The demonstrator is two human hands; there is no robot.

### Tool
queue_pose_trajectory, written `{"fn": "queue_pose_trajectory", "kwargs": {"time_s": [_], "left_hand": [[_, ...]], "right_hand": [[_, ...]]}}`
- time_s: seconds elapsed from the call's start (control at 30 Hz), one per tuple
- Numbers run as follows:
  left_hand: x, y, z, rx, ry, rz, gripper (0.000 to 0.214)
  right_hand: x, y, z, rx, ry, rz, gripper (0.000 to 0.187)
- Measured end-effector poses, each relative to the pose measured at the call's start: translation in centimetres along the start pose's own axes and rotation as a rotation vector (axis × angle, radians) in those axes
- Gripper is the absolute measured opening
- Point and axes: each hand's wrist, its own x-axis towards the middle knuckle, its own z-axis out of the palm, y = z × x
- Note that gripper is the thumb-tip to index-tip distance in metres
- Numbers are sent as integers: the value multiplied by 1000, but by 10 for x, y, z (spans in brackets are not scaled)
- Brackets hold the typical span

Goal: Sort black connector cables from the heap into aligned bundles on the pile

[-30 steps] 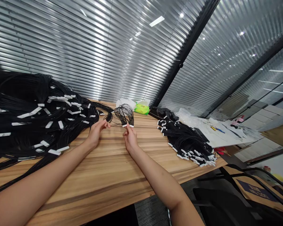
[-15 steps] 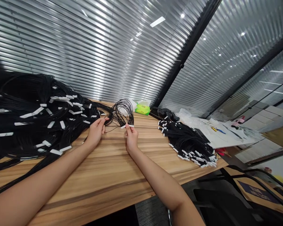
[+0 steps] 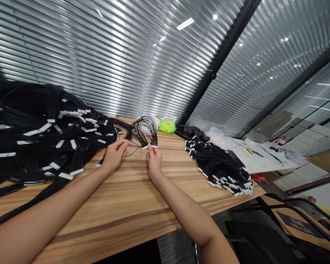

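Note:
My right hand (image 3: pixel 154 161) pinches a long white connector (image 3: pixel 155 146) between thumb and fingers. From the connector, many thin black wires (image 3: pixel 146 128) rise in a fanned loop and run back left. My left hand (image 3: pixel 116 156) is closed in a pinch on a single thin black wire (image 3: pixel 134 150) that curves toward the connector; its fingertips partly hide the wire. Close to my left hand lies the large pile of black wire harnesses (image 3: pixel 44 135) with many white connectors.
A second bundle of harnesses (image 3: pixel 222 165) lies on the right of the wooden table (image 3: pixel 121 212). A green tissue pack (image 3: pixel 167 126) stands at the back by the blinds. Beyond is a white table (image 3: pixel 253 165) with pliers (image 3: pixel 257 152); a black chair (image 3: pixel 244 238) is at lower right.
My left hand has drawn slightly lower, and the thin wire now shows between its fingertips and the connector. My right hand keeps its hold, almost still.

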Motion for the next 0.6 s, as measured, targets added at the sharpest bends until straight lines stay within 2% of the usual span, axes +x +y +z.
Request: {"fn": "queue_pose_trajectory", "kwargs": {"time_s": [0.17,0.37,0.5,0.6], "left_hand": [[3,4,-2,-30,189,39,23],[8,4,-3,-114,327,52,19],[10,4,-4,-122,378,15,22],[11,2,-5,-138,364,5,24]], "right_hand": [[1,1,-1,-22,7,-6,40],[-1,0,0,-17,-29,-6,37],[-3,-2,1,-38,-51,-11,38],[-4,-3,2,-38,-69,-10,39]]}}
